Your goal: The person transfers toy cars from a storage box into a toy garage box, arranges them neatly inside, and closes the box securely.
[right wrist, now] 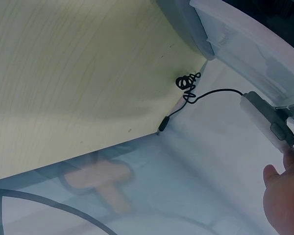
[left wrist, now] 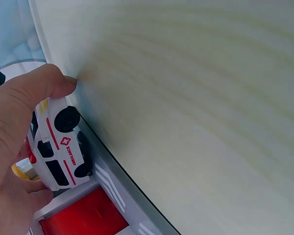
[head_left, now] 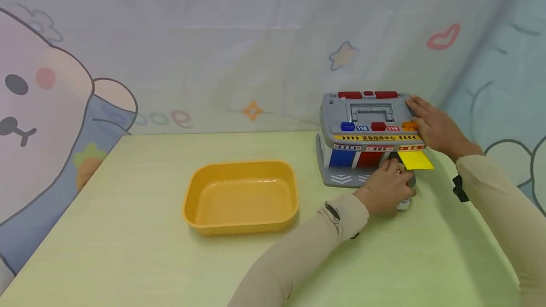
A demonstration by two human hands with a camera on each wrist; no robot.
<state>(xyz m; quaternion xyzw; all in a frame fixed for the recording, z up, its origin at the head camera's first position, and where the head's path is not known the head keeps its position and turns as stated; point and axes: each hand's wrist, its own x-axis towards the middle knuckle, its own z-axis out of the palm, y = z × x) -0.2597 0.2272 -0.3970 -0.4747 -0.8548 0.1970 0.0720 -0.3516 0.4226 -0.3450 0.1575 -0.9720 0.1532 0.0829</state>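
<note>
On the right of the table stands a grey toy garage (head_left: pixel 337 129) with a blue door (head_left: pixel 342 158), a red door (head_left: pixel 369 159) and a yellow door (head_left: pixel 415 160) that is swung up. My left hand (head_left: pixel 386 188) grips a white toy ambulance (left wrist: pixel 59 149) from above, right at the opening under the yellow door. Thumb and fingers lie on either side of it, and its wheels show in the left wrist view. My right hand (head_left: pixel 439 129) rests with extended fingers on the right edge of the garage roof.
A yellow plastic tray (head_left: pixel 241 226) sits left of the garage. In the right wrist view, a coiled black cord (right wrist: pixel 188 90) runs to a grey-and-white piece (right wrist: pixel 269 120) beside the garage, near my fingers. A printed curtain (head_left: pixel 213 60) hangs behind the table.
</note>
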